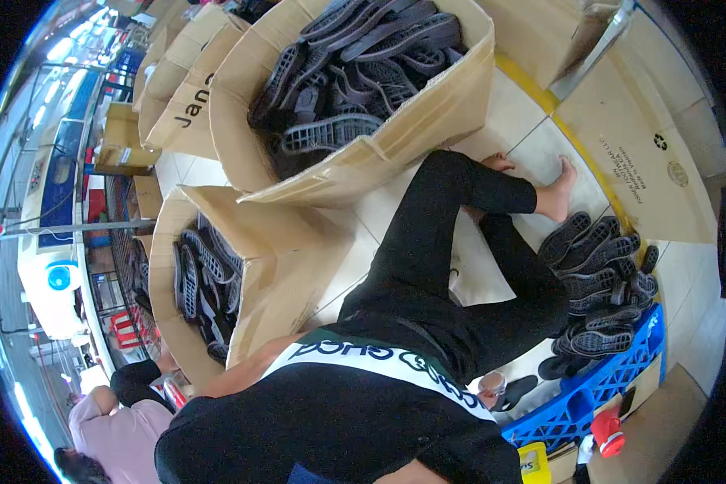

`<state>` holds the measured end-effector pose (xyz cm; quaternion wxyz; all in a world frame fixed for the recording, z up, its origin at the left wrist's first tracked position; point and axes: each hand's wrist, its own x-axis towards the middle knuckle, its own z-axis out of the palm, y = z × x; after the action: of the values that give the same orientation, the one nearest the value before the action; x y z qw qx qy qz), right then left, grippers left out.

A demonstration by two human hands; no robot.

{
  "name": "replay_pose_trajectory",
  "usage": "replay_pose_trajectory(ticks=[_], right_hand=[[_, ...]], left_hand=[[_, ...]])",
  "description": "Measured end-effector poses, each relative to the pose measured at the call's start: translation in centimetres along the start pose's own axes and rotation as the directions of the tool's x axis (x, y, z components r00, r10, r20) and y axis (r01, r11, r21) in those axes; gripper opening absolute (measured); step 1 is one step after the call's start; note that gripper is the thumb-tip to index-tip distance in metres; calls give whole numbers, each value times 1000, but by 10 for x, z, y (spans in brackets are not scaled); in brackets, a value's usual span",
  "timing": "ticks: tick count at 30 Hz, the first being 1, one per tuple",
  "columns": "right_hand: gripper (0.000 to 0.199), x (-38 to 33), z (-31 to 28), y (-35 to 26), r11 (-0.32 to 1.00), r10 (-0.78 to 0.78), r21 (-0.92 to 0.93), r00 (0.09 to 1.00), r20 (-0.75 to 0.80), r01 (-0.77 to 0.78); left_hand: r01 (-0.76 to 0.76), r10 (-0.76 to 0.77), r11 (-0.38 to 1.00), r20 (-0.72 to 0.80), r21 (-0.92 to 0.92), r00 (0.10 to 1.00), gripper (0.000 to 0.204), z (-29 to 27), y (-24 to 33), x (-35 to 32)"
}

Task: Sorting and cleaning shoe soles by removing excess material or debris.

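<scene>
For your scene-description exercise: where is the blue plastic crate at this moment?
In the head view, the blue plastic crate sits at lower right on the floor, just below the loose pile of dark shoe soles, beside the person's bent leg.

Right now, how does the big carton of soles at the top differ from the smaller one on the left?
The top carton is larger and heaped with black soles to its rim; the left carton is smaller and its soles sit lower inside. The top carton lies nearer the person's bent leg; the left carton stands by a metal rack. Both are brown cardboard, open, holding dark soles.
</scene>
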<state>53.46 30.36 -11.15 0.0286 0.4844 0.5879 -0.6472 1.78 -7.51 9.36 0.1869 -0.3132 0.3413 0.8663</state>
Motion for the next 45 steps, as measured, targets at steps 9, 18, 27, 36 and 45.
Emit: replay_pose_trajectory(ticks=[9, 18, 27, 36, 45], right_hand=[[19, -2, -79, 67, 921, -199, 227, 884, -423, 316], [20, -37, -29, -20, 509, 157, 832, 926, -343, 222], [35, -104, -31, -49, 623, -4, 763, 976, -219, 173], [19, -33, -37, -24, 689, 326, 724, 899, -290, -16], [18, -181, 170, -347, 710, -450, 681, 859, 246, 177]], left_hand=[[-56, -320, 253, 138, 966, 937, 30, -242, 76, -463], [-133, 116, -450, 205, 883, 972, 40, -274, 299, -293], [-69, 273, -420, 199, 905, 941, 35, -263, 236, -326], [-534, 765, 357, 88, 767, 638, 53, -167, 266, -437], [203, 80, 958, 865, -205, 496, 81, -39, 37, -341]])
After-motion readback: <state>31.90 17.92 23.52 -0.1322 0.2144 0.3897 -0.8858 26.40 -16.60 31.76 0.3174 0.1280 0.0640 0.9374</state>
